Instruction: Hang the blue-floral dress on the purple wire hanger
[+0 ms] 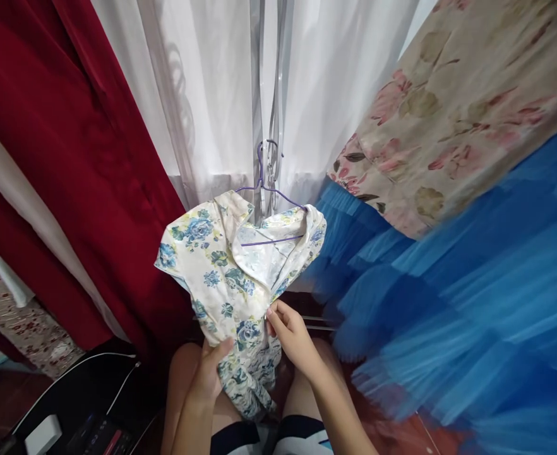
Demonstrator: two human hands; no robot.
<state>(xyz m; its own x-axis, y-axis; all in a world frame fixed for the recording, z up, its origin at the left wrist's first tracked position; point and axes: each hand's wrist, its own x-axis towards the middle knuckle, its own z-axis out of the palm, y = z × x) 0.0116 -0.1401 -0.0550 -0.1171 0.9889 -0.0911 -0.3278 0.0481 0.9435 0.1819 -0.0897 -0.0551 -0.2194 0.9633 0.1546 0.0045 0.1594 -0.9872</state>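
Observation:
A white floral blouse (212, 278) with blue roses hangs in front of me on a thin purple wire hanger (261, 170). Its open neckline shows the hanger's lower bar, and its lower part drops in folds between my knees. My left hand (211, 366) is closed on the blouse's left side, thumb on the front and the other fingers hidden behind the cloth. Near the bottom of the neckline, my right hand (288, 328) pinches the front edge between thumb and fingers.
Dark red cloth (84, 170) hangs at the left, white curtains (212, 82) behind. At right hang beige floral fabric (430, 126) and layered blue tulle (449, 303). A black surface at lower left holds a white adapter-like box (44, 435) and a cable (122, 385).

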